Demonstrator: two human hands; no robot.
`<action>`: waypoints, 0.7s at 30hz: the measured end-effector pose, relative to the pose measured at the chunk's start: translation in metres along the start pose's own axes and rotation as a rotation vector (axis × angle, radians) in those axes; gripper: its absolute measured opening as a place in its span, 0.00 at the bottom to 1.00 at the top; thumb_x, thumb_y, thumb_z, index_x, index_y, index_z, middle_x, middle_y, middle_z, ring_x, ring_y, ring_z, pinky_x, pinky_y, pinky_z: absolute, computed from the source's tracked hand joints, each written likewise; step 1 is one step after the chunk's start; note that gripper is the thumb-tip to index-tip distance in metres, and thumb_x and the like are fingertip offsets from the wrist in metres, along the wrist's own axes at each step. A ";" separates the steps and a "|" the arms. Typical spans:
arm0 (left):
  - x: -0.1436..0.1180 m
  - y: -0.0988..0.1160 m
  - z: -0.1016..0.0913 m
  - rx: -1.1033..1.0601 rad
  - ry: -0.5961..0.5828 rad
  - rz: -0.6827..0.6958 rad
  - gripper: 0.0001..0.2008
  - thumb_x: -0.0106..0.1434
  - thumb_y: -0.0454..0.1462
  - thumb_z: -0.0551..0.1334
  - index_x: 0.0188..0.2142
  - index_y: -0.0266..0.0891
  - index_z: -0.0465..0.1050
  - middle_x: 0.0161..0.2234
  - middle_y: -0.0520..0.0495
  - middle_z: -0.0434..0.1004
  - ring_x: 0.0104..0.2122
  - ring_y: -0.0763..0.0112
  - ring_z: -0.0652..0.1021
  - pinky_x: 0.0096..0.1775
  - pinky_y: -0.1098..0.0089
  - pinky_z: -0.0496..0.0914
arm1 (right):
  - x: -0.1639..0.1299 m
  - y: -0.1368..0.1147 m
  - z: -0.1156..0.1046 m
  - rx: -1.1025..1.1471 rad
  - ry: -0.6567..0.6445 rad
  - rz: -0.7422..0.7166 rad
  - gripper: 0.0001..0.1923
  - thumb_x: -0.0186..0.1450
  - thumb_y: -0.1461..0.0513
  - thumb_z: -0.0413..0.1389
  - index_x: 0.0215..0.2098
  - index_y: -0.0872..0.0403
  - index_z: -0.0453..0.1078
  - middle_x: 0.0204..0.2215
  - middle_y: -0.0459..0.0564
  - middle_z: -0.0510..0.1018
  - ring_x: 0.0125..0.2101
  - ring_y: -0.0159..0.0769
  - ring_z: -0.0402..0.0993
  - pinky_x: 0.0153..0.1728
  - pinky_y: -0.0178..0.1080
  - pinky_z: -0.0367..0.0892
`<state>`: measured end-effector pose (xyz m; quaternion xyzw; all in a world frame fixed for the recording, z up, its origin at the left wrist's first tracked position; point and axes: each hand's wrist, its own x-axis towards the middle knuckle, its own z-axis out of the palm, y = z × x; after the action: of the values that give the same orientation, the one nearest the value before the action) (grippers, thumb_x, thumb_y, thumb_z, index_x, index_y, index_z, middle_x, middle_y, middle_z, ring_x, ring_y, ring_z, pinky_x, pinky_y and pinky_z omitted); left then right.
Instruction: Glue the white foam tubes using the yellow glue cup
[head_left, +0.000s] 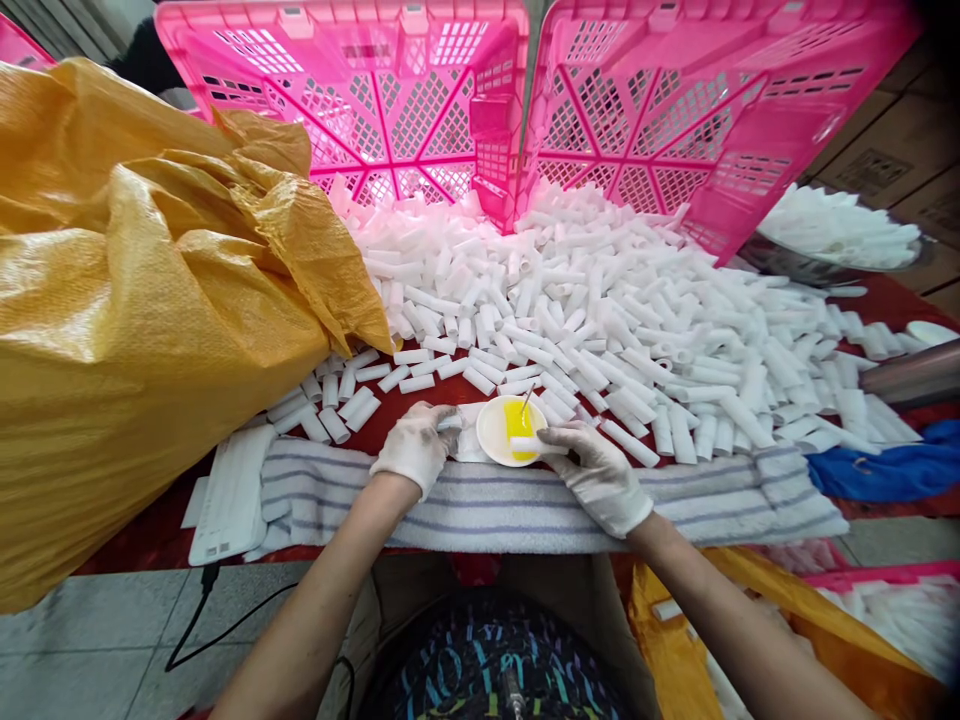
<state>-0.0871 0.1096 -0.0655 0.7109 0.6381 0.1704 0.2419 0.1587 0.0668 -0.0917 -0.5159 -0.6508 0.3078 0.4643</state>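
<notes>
Right hand is pinching a tube over the dish, likely dipping; left hand is pinching another tube.

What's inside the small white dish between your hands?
The dish holds yellow liquid with a thin stick standing in it. A white tube held by the right hand covers the near rim.

Legible text was scarce. The dark garment at the bottom edge of the view carried multicoloured printed letters, of which only fragments resembling "LO" and "Y" could be made out; no whole word was readable. The cardboard boxes at upper right bore a dark printed mark, too blurred to read, and nothing else showed readable labels, brands or numbers.
</notes>
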 end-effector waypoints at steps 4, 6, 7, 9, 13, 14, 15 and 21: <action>-0.002 -0.004 0.002 -0.096 0.069 0.019 0.16 0.60 0.36 0.58 0.48 0.39 0.72 0.47 0.43 0.72 0.46 0.62 0.74 0.52 0.64 0.66 | -0.001 0.003 0.000 -0.007 -0.036 0.094 0.14 0.62 0.57 0.57 0.45 0.54 0.70 0.42 0.51 0.77 0.43 0.37 0.74 0.46 0.41 0.72; -0.004 -0.004 0.002 -0.264 0.110 -0.004 0.16 0.61 0.37 0.58 0.49 0.38 0.70 0.48 0.43 0.73 0.47 0.64 0.74 0.53 0.65 0.66 | -0.002 0.001 -0.002 -0.002 -0.066 0.028 0.10 0.62 0.58 0.56 0.41 0.54 0.72 0.37 0.51 0.76 0.39 0.35 0.74 0.43 0.40 0.72; -0.005 -0.003 0.001 -0.368 0.109 -0.034 0.16 0.60 0.38 0.59 0.48 0.37 0.70 0.47 0.43 0.73 0.47 0.65 0.74 0.53 0.65 0.66 | -0.003 -0.001 -0.005 0.001 -0.083 -0.024 0.08 0.61 0.59 0.57 0.38 0.54 0.72 0.35 0.50 0.75 0.37 0.34 0.74 0.41 0.39 0.72; -0.008 0.002 0.000 -0.572 0.062 -0.110 0.17 0.59 0.40 0.61 0.46 0.37 0.68 0.45 0.44 0.74 0.44 0.66 0.76 0.49 0.65 0.69 | -0.005 -0.007 -0.010 0.033 -0.119 -0.071 0.06 0.59 0.60 0.60 0.32 0.54 0.72 0.33 0.49 0.73 0.34 0.33 0.72 0.37 0.37 0.70; -0.018 0.022 0.003 -0.837 -0.130 -0.166 0.18 0.54 0.42 0.66 0.41 0.36 0.67 0.38 0.47 0.75 0.34 0.72 0.76 0.37 0.70 0.71 | -0.005 -0.025 -0.019 0.258 -0.019 0.256 0.13 0.59 0.53 0.59 0.35 0.55 0.70 0.30 0.48 0.73 0.26 0.28 0.68 0.25 0.31 0.65; -0.021 0.028 0.004 -0.875 -0.171 -0.161 0.18 0.53 0.42 0.66 0.41 0.36 0.67 0.36 0.48 0.74 0.32 0.73 0.75 0.34 0.72 0.71 | -0.003 -0.029 -0.019 0.329 0.017 0.360 0.16 0.60 0.51 0.58 0.37 0.55 0.69 0.27 0.47 0.72 0.22 0.26 0.65 0.22 0.30 0.62; -0.024 0.034 0.006 -0.897 -0.206 -0.154 0.18 0.53 0.42 0.66 0.40 0.36 0.67 0.35 0.49 0.74 0.30 0.74 0.74 0.33 0.73 0.70 | -0.001 -0.032 -0.018 0.387 0.042 0.443 0.19 0.60 0.49 0.57 0.38 0.55 0.69 0.23 0.45 0.70 0.19 0.24 0.61 0.19 0.29 0.58; -0.041 0.053 0.009 -0.872 -0.246 -0.033 0.16 0.54 0.42 0.65 0.40 0.36 0.69 0.35 0.49 0.74 0.32 0.73 0.75 0.36 0.73 0.70 | 0.011 -0.046 -0.010 0.295 0.088 0.560 0.26 0.53 0.43 0.59 0.33 0.57 0.69 0.18 0.43 0.67 0.17 0.24 0.59 0.16 0.29 0.56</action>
<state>-0.0435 0.0645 -0.0403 0.5474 0.4844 0.3336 0.5953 0.1497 0.0636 -0.0446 -0.6149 -0.4111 0.4922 0.4590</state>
